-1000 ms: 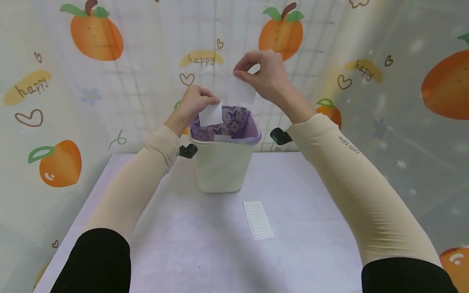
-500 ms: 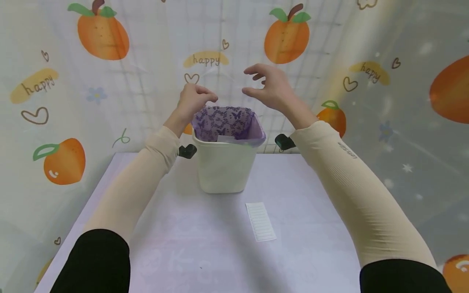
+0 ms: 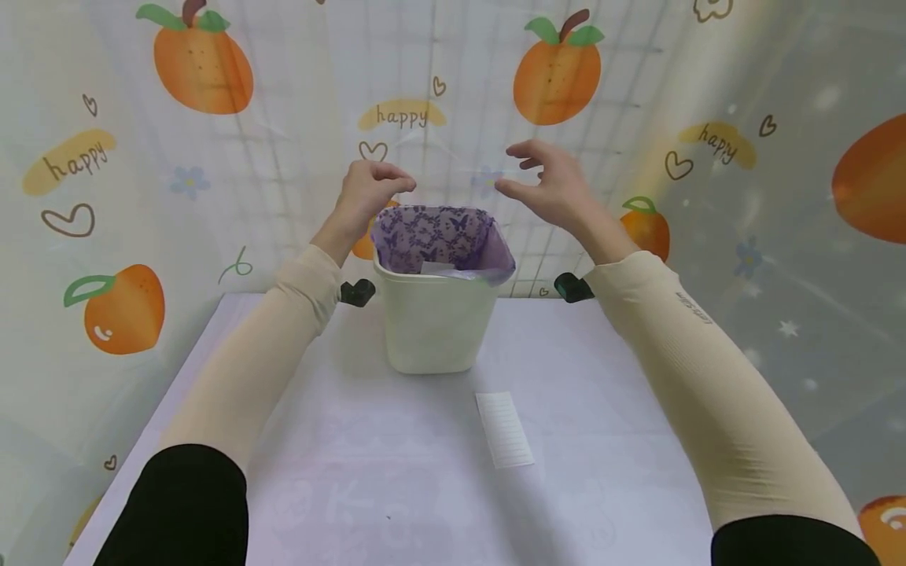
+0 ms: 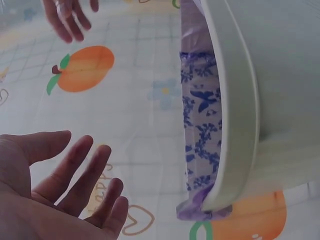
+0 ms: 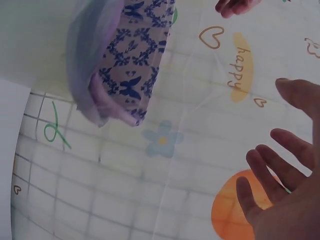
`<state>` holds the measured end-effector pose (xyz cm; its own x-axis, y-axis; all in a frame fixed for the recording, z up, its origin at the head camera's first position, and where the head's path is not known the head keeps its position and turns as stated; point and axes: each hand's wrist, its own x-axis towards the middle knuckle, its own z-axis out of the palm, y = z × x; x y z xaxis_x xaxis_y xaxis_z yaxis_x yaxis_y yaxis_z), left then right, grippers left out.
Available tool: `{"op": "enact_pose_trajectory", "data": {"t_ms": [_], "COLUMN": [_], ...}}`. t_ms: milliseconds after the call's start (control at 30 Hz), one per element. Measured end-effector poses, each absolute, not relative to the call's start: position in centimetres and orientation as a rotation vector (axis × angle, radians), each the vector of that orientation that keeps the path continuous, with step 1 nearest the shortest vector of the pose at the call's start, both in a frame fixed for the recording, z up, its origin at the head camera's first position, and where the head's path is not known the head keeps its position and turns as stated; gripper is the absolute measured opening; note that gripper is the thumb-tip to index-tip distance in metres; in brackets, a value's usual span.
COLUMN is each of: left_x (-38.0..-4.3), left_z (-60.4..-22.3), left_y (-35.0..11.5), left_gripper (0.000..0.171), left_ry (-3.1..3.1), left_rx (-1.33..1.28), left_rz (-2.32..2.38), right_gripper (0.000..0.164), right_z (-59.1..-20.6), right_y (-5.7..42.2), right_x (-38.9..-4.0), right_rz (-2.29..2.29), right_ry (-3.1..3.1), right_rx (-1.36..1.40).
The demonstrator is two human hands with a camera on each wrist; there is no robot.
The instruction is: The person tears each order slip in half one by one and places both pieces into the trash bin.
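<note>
A pale green-white trash bin (image 3: 437,322) stands on the table, lined with a purple butterfly-print bag (image 3: 435,236) folded over its rim. A strip of white paper (image 3: 437,269) shows inside near the front rim. My left hand (image 3: 364,192) hovers above the bin's left side, and in the left wrist view its fingers (image 4: 82,185) are spread and hold nothing. To the right of the bin and above it, my right hand (image 3: 552,185) is raised with thumb and fingers apart, nothing between them. A lined paper slip (image 3: 504,429) lies on the table in front of the bin.
The pale lilac table (image 3: 340,472) carries the bin near its back edge. Behind and around it hangs a curtain (image 3: 297,157) printed with oranges, hearts and "happy". Dark wrist-worn devices (image 3: 573,288) sit below both wrists.
Both hands have let go of the white paper pieces they pinched above the bin. My right hand has opened and moved down and right; the left has shifted slightly left.
</note>
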<state>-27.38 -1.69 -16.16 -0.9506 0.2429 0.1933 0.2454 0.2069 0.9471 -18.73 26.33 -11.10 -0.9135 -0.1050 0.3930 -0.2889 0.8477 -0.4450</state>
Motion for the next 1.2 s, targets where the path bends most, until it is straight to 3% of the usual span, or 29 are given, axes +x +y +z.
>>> {"op": "enact_pose_trajectory", "data": {"t_ms": [667,967,1200], "left_x": [-29.6,-30.0,-30.3], "left_z": [-19.6,-21.0,-22.4], "left_y": [-7.3,-8.7,-9.9], "left_gripper": [0.040,0.025,0.021], "left_ry": [-2.366,-2.390,-2.432], "left_rx": [-0.387,-0.347,-0.309], "left_rz": [-2.022,-1.986,-1.972], "right_gripper": [0.070,0.090,0.093], "right_z": [-16.5,-19.1,-21.1], "right_y": [33.5,35.6,36.9], "right_x": [-16.9,-16.3,-16.0], "right_rz": [0.736,0.850,0.815], "right_ry": [-2.749,-2.714,-2.675], "right_rx": [0.068,-0.064,-0.064]}}
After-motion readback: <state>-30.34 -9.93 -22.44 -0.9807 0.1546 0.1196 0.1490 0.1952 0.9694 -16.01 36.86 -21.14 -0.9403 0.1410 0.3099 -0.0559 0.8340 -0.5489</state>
